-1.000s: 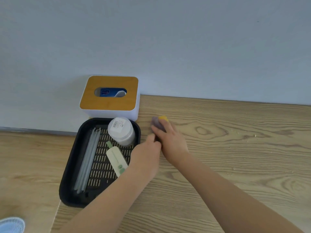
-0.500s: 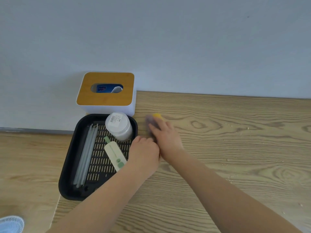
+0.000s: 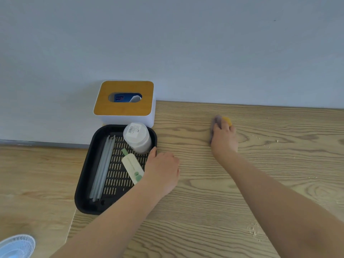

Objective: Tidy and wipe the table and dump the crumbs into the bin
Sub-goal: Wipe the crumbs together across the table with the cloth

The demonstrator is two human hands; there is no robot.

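Observation:
My right hand [image 3: 224,139] presses a purple and yellow sponge [image 3: 221,121] flat on the wooden table [image 3: 195,202], near the back wall. Small crumbs [image 3: 268,140] lie just to the right of it, and more crumbs [image 3: 253,232] are scattered near my right forearm. My left hand [image 3: 162,169] rests on the table against the right rim of a black slotted tray [image 3: 83,183], thumb touching the rim. No bin is in view.
The tray holds a white-lidded jar [image 3: 137,136], a cream and green tube [image 3: 133,168] and several clear straws [image 3: 103,166]. A white tissue box with a wooden lid [image 3: 123,101] stands behind it at the wall. A white fan [image 3: 16,245] shows at bottom left, beyond the table's left edge.
My right hand has slid the sponge to the right along the back of the table, away from the tray. My left hand has stayed at the tray's right rim.

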